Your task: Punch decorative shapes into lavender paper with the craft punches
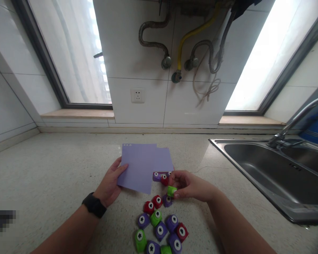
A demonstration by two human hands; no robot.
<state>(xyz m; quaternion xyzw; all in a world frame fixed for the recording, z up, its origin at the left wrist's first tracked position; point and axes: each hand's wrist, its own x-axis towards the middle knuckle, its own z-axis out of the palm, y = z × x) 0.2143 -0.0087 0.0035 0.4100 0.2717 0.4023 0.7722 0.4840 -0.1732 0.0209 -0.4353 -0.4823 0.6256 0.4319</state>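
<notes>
My left hand [111,181] grips a sheet of purple paper [137,167] by its left edge, thumb on top; a few small holes show at the sheet's top left corner. Between the fingertips of my right hand [188,185] is a green craft punch [171,191], just right of the paper. More purple paper [163,158] lies partly behind the held sheet. Below it sit a purple punch [156,176] and a red punch [164,180], close to my right fingers. Nearer to me, several red, green and purple punches [161,230] lie in a loose group on the counter.
The speckled counter [69,169] runs to a tiled wall with a socket [137,95], hoses and a yellow pipe [198,29]. To the right is a steel sink [254,169] with a tap [281,137]. Windows stand on both sides.
</notes>
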